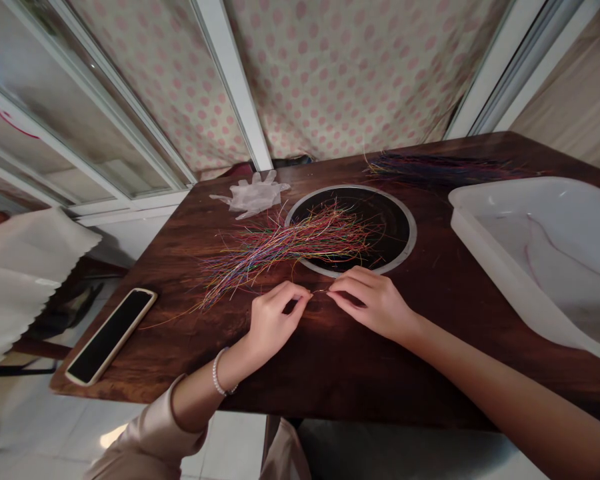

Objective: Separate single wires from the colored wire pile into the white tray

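Between my two hands runs a short thin wire (pixel 320 291), pinched at both ends just above the wooden table. My left hand (pixel 279 313), with a beaded bracelet at the wrist, closes thumb and forefinger on its left end. At the right end my right hand (pixel 373 300) pinches it the same way. A loose bundle of many-coloured thin wires (pixel 290 243) lies right behind my hands, partly over a round black plate with a silver rim (pixel 409 243). How the wire is joined or twisted is too small to tell.
On the wooden table (pixel 360 380) a phone (pixel 111 337) lies at the left edge. A clear plastic glove (pixel 255 195) is at the back. A darker wire bundle (pixel 440 168) lies back right, behind a white plastic tub (pixel 485 267) holding a few strands.
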{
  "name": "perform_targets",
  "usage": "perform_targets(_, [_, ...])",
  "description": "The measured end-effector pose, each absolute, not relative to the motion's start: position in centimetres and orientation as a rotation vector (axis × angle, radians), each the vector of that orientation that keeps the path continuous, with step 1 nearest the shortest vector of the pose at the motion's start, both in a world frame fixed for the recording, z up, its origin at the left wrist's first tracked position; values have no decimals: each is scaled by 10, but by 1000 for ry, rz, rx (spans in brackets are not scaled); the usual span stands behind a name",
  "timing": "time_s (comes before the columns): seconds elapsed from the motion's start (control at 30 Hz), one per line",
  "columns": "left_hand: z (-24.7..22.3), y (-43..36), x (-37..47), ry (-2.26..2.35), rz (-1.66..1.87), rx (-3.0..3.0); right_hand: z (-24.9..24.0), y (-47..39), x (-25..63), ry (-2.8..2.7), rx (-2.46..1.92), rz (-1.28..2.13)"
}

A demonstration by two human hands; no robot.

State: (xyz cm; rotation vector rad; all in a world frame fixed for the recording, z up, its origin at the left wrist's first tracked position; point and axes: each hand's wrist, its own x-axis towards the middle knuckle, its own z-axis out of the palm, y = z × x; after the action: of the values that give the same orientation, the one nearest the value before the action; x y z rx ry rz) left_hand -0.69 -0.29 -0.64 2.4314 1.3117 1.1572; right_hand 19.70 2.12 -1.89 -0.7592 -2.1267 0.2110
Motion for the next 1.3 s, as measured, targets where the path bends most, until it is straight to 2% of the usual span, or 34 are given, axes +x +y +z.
perform_targets(0.2, [-6,-2,-7,1317,1088,2467,-13,23,200,-2271,-673,41])
perform_targets(0.83, [-7,-3,-9,1280,1074,2524,-16,25,202,-2296,-547,26])
perform_targets(1.07, [-6,-3,-9,1269,1095,2533,-19,22,195,-2011,-676,595])
perform_targets(1.3, [-3,-5,-8,1217,1171,2558,-13,23,191,-1572,-907,1402])
